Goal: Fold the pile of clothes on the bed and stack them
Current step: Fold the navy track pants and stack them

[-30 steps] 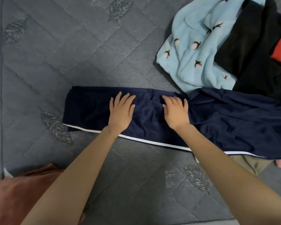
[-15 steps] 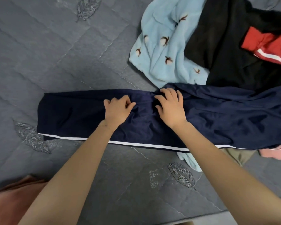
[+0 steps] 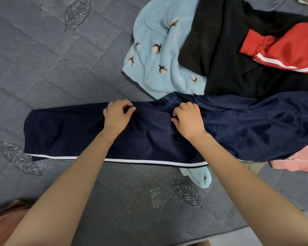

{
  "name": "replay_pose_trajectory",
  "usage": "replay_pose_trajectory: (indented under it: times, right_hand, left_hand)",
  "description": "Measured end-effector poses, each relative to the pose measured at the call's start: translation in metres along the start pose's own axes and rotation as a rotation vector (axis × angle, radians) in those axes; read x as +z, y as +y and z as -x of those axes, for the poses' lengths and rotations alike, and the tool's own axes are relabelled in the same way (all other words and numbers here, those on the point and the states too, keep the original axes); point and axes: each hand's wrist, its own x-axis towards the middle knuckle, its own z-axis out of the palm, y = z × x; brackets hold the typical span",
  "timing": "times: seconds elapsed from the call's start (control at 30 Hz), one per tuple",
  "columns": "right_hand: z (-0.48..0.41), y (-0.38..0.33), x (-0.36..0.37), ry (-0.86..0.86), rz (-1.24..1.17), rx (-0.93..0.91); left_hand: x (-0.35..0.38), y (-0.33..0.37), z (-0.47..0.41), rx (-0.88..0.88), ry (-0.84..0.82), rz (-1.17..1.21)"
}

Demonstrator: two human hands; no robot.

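Left hand (image 3: 118, 118) and right hand (image 3: 188, 119) each pinch the far edge of the trousers (image 3: 149, 139), stretched flat on the bed (image 3: 43, 59) under the fingers. Likely folding garment 1: next, lift at the 2 grips and double it over. The pile (image 3: 220, 50) lies beyond the right fingers.

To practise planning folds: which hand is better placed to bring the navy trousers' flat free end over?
Probably left. The left hand pinches the navy trousers nearer their free end; the right hand pinches them beside the clothes pile.

Grey leaf-stitched quilted mattress (image 3: 48, 71)
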Motion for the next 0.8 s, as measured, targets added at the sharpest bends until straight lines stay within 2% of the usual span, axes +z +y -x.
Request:
replay_pose_trajectory:
  times: [0.1, 0.2, 0.3, 0.4, 0.5, 0.63, 0.8]
  right_hand:
    - [-0.007, -0.006, -0.012, 0.168, -0.136, 0.016]
    - [-0.014, -0.010, -0.017, 0.316, -0.217, 0.007]
    - [-0.011, -0.004, -0.018, 0.340, -0.292, -0.029]
    - [0.004, 0.010, -0.023, 0.399, -0.305, -0.087]
    - [0.020, 0.032, -0.029, 0.442, -0.246, -0.058]
    - [0.041, 0.071, -0.033, 0.410, -0.135, 0.066]
    - [0.062, 0.109, -0.047, 0.426, -0.075, 0.049]
  left_hand:
    - [0.000, -0.003, 0.000, 0.057, 0.263, 0.064]
    - [0.006, 0.001, 0.000, 0.005, 0.336, 0.060]
    - [0.017, 0.013, 0.005, 0.015, 0.277, 0.009]
    - [0.029, 0.034, 0.010, 0.214, 0.207, -0.037]
    - [0.044, 0.063, 0.017, 0.360, 0.115, -0.070]
    - [0.063, 0.106, 0.029, 0.418, 0.027, 0.008]
    - [0.091, 0.156, 0.040, 0.396, -0.008, 0.093]
